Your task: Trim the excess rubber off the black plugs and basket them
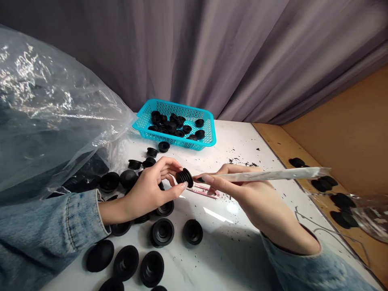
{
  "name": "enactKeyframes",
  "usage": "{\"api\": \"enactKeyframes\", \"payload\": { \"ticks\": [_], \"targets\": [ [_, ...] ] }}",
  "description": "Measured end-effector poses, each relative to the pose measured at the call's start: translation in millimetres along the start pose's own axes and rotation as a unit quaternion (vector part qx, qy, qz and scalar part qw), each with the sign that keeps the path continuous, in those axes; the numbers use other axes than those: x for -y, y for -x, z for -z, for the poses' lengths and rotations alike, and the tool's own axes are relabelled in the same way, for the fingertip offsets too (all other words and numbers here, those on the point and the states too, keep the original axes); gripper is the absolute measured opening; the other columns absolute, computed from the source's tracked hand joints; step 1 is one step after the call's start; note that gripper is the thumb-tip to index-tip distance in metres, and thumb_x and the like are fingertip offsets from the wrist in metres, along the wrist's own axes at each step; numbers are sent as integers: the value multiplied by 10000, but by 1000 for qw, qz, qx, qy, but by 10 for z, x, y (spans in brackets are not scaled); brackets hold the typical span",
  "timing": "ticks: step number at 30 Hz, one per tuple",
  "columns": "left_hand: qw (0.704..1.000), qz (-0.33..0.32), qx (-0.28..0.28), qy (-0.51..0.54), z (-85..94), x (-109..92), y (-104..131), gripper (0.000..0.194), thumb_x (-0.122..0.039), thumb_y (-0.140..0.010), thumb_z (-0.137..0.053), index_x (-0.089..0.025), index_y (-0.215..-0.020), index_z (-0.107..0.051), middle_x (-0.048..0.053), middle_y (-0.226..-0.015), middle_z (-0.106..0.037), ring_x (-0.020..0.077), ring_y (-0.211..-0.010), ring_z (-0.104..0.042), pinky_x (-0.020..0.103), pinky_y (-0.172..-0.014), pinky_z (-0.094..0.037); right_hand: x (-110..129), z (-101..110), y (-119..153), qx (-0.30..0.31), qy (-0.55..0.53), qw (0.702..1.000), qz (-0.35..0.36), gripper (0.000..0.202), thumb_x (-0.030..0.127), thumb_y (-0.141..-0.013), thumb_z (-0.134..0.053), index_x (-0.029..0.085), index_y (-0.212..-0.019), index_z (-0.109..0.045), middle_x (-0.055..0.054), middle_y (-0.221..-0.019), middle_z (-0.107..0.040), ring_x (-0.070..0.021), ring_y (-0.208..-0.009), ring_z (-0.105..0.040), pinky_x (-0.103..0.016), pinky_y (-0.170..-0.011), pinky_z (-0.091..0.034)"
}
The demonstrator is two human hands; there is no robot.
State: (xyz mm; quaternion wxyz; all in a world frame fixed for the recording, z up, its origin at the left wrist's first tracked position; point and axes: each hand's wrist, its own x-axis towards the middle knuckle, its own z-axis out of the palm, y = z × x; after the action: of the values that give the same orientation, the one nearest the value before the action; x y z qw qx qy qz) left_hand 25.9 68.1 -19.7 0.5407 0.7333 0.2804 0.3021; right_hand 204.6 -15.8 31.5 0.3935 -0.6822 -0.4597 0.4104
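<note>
Thumb and fingers of my left hand (151,184) are closed on a black ribbed plug (184,178), held tilted above the table. My right hand (251,194) grips a slender tool with a whitish, plastic-like wrapped handle (273,174), pen fashion. Its dark front end points at the plug's right side; I cannot tell whether they touch. Beneath the hands lies a pink cutter (209,191), partly hidden. Several loose black plugs (163,232) are spread around and below my left forearm, some with the hollow side up.
A turquoise basket (194,146) with several black plugs stands at the back against a grey curtain (182,48). On the left bulges a clear plastic bag (54,105). Black scraps dot the white table (233,141). Black pieces (324,184) and a cable (336,233) lie at right.
</note>
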Motion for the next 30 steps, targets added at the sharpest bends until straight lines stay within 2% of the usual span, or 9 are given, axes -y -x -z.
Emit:
{"api": "enactKeyframes", "payload": {
  "ticks": [3,7,10,12,14,20,25,30],
  "targets": [
    [998,-45,-4,-33,-1,25,9,256,-203,-750,-623,-177,-967,-491,33,-928,-597,133,-835,-601,220,-686,-516,-21,-8,-1,34,-18,999,-9,265,433,-721,-688,203,-592,-658,-34,-687,-707,-204,-756,-650,-291,-656,-457],
    [987,-109,8,-119,12,42,22,253,-185,-767,-613,-188,-997,-507,20,-918,-610,104,-708,-589,226,-648,-516,-58,-34,-7,29,-8,1000,5,281,434,-737,-676,203,-579,-650,-15,-657,-684,-172,-682,-619,-289,-638,-430],
    [957,-203,-18,-208,28,31,23,255,-161,-751,-625,-176,-985,-525,63,-1016,-590,155,-861,-593,277,-743,-513,-73,-57,-6,16,7,1000,18,292,443,-740,-669,205,-571,-650,-6,-633,-660,-162,-654,-600,-288,-619,-413],
    [933,-263,-39,-244,34,17,22,241,-148,-736,-637,-158,-953,-534,79,-1004,-578,187,-948,-571,318,-824,-492,-72,-74,3,11,15,1000,17,285,455,-742,-661,213,-591,-661,-3,-634,-654,-167,-664,-601,-292,-623,-407],
    [921,-291,-41,-255,35,4,25,217,-129,-734,-632,-148,-927,-534,66,-922,-586,178,-907,-575,319,-823,-489,-62,-87,18,7,25,1000,11,278,452,-742,-658,217,-594,-660,-1,-640,-653,-170,-667,-599,-292,-615,-401],
    [927,-291,-23,-237,24,-10,38,180,-82,-746,-588,-138,-907,-528,58,-855,-605,151,-818,-593,263,-726,-510,-45,-97,35,7,11,1000,-2,259,420,-737,-671,214,-581,-648,-4,-673,-663,-180,-713,-602,-304,-644,-393],
    [930,-290,-29,-223,27,-7,28,160,-67,-740,-566,-149,-873,-535,51,-826,-612,146,-772,-589,264,-687,-512,-101,-111,-24,48,-117,992,-14,243,347,-725,-700,185,-565,-615,-6,-635,-640,-169,-700,-600,-306,-675,-400],
    [932,-287,-35,-218,28,-6,29,129,-67,-742,-555,-151,-836,-527,43,-789,-604,139,-733,-575,259,-660,-500,-133,-124,-66,81,-194,975,-72,240,335,-687,-737,174,-577,-596,-7,-600,-632,-160,-651,-587,-297,-603,-393]
  ]
}}
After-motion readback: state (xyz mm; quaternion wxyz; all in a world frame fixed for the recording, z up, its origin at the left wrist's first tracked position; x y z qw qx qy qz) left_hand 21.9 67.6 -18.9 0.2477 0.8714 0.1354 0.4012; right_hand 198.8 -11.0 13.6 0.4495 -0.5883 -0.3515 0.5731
